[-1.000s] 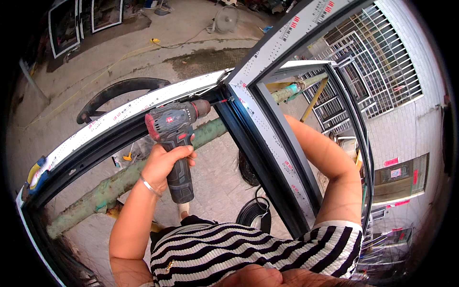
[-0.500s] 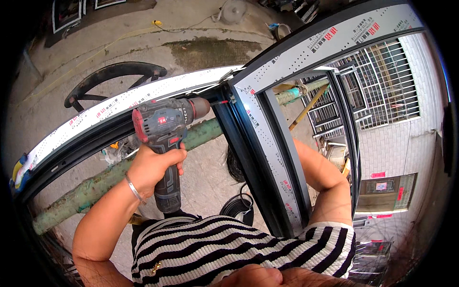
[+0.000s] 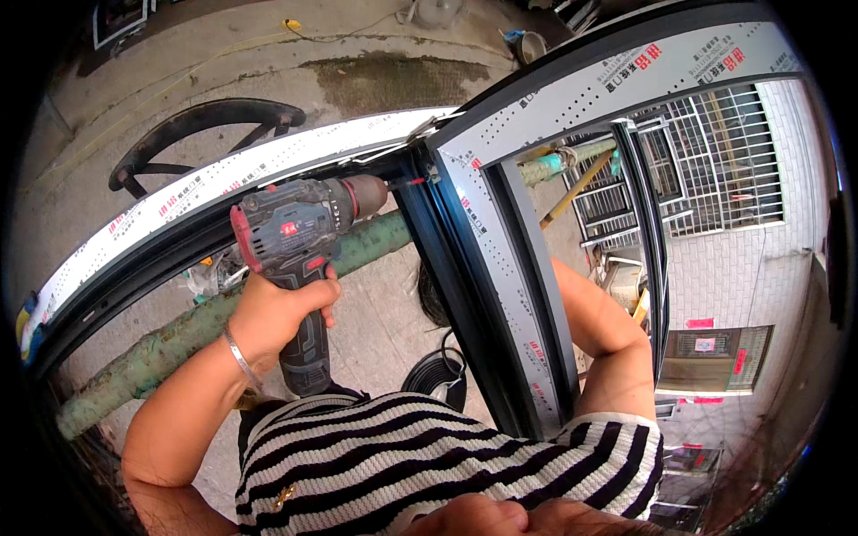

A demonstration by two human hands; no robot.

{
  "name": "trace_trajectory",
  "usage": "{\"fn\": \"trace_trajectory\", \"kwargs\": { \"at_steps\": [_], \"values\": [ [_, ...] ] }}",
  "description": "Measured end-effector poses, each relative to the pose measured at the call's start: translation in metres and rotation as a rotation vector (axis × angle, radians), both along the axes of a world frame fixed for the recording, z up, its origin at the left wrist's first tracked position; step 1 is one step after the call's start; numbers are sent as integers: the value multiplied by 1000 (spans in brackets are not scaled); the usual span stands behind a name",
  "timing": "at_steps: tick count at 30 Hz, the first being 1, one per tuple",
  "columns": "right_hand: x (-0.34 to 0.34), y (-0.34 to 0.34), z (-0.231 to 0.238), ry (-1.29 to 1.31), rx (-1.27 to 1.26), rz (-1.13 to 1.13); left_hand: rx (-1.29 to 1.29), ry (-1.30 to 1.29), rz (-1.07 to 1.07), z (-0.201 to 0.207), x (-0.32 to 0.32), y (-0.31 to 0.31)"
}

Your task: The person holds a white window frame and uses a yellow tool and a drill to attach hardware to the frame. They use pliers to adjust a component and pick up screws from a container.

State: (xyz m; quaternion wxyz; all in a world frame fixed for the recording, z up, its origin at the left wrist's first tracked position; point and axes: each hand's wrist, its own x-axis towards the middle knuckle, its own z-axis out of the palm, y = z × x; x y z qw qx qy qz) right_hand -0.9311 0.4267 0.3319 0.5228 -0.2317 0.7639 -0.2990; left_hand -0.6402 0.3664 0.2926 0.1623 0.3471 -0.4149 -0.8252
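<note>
My left hand (image 3: 284, 311) is wrapped round the grip of a dark cordless drill (image 3: 290, 228) with red trim. Its chuck points right, and the thin bit (image 3: 409, 182) reaches the inner dark side of a window frame (image 3: 474, 210), close to the corner. The frame's pale faces carry printed protective film. My right arm (image 3: 601, 317) goes behind the frame's upright bar, which hides the right hand, so what it touches does not show.
A green, worn pole (image 3: 161, 362) runs crosswise beneath the frame. Below lies a coil of black cable (image 3: 438, 380). Beyond the frame sits a curved black piece (image 3: 201, 116) on the concrete. At right stand a window grille (image 3: 733, 161) and a pale brick wall (image 3: 715, 281).
The drill and my left hand have shifted slightly left in the view. The bit still meets the frame near the corner, and the right arm stays behind the bar.
</note>
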Motion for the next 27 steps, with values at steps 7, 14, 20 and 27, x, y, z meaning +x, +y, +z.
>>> {"fn": "trace_trajectory", "kwargs": {
  "at_steps": [7, 14, 20, 27],
  "values": [
    [0, 1, -3, 13, 15, -1, 31, 13, 8, 0, -2, 3],
    [0, 1, -3, 29, 23, 0, -41, -22, 42, 0, -6, 5],
    [-3, -3, -2, 37, 30, -4, 23, -42, 9, 2, -9, 0],
    [-3, -3, -3, 53, 40, -2, 41, 8, 18, -3, -11, 6]
  ]
}}
